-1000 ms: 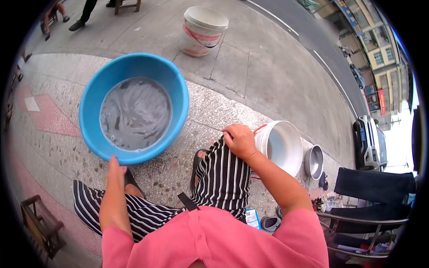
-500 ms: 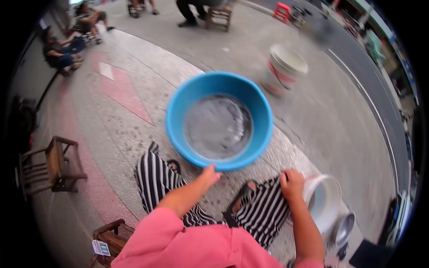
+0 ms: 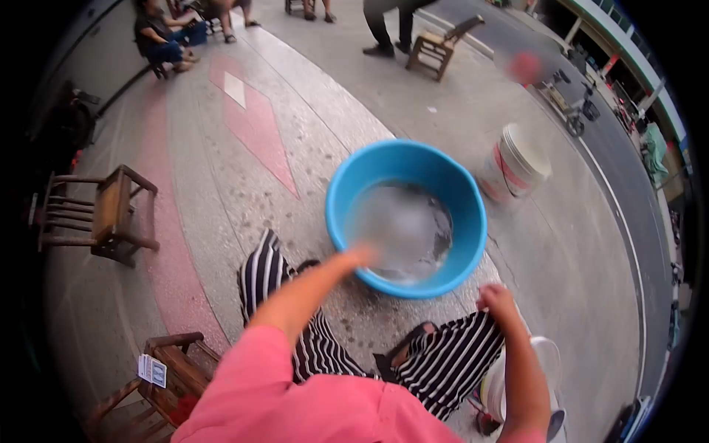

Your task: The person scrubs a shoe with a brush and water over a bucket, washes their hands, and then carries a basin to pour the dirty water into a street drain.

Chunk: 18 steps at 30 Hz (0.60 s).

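A large blue basin (image 3: 342, 193) with grey, sudsy-looking water (image 3: 425, 255) in it stands on the pavement before me. My left hand (image 3: 363, 255) reaches over its near rim; the fingers are smeared by motion and blend into a blurred patch over the water. My right hand (image 3: 496, 299) is to the right of the basin, at the knee of my striped trousers (image 3: 454, 362). Its fingers are curled, and what they hold, if anything, is hidden. My right forearm partly covers a white bucket (image 3: 546, 354) beside my leg.
Stacked white buckets (image 3: 517, 166) stand beyond the basin. At left are a wooden chair (image 3: 107, 214) and another wooden seat (image 3: 181, 376) with cards (image 3: 152, 371) on it. Seated people (image 3: 166, 37) are at the far left. A person's dark-trousered legs (image 3: 388, 26) show near a small chair (image 3: 436, 53).
My left hand has gone from the basin's near rim to over its inside. My right hand stays by the knee. The view has shifted, placing the basin further right.
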Tool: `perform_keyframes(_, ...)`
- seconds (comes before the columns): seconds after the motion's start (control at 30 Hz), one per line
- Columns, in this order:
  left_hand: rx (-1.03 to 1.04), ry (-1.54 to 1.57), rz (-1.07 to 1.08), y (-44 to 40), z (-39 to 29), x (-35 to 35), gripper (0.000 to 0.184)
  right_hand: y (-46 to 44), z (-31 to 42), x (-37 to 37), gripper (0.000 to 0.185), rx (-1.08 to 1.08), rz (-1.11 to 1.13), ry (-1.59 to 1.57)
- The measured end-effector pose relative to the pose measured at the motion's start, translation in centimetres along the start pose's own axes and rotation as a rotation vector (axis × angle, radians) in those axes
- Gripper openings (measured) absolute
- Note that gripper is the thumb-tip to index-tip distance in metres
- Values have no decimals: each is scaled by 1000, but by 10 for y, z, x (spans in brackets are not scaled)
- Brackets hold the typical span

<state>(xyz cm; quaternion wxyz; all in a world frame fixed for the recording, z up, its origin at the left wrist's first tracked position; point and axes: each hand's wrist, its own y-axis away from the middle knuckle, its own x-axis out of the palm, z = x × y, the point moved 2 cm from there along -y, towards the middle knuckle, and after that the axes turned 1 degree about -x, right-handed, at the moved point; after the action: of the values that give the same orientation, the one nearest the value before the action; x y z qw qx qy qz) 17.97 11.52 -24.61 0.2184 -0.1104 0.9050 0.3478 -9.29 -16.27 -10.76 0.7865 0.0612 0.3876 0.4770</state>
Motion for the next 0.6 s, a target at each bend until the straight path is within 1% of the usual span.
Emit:
perform_keyframes(0.03, 146, -232, -179, -11, 2, -36, 29, -4, 19, -6, 34, 169, 73, -155)
perform_keyframes(0.07, 244, -455, -382, -21, 4, -72, 28, -12, 24, -11, 33, 144, 98, -245)
perform_keyframes(0.1, 145, 293, -555, -7, 7, -99, 27, -25, 24, -16, 33, 93, 63, -212)
perform_keyframes(0.13, 183, 460, -621, 19, -6, -126, 28, -38, 25, -18, 33, 131, 23, -175)
perform_keyframes(0.17, 110, 419, -699, 17, 4, -146, 30, -48, 27, -18, 35, 144, -11, -215)
perform_keyframes(0.2, 114, 271, -663, 13, 25, -165, 32, -60, 25, -17, 37, 148, -44, -257)
perform_keyframes(0.23, 85, 219, -570, -5, 64, -182, 34, -76, 19, -17, 40, 196, -87, -239)
perform_keyframes(0.3, -141, 265, -649, -2, 90, -187, 39, -113, -1, -14, 45, 288, -161, -206)
perform_keyframes(0.37, -262, 354, -653, -25, 117, -185, 44, -172, -32, -8, 60, 371, -170, -198)
perform_keyframes(0.4, -421, 443, -665, -35, 118, -179, 47, -200, -51, -7, 68, 413, -185, -190)
perform_keyframes(0.43, -570, 527, -681, -47, 113, -179, 50, -230, -76, -4, 78, 468, -175, -258)
perform_keyframes(0.47, -488, 690, -628, -71, 109, -183, 51, -247, -74, 3, 74, 488, -241, -346)
perform_keyframes(0.53, -372, 999, -484, -100, 110, -181, 53, -279, -93, 17, 68, 406, -390, -653)
perform_keyframes(0.57, -419, 1037, -519, -112, 112, -177, 54, -283, -100, 21, 65, 454, -444, -693)
perform_keyframes(0.6, -455, 1069, -565, -116, 108, -177, 55, -276, -86, 22, 62, 489, -500, -738)
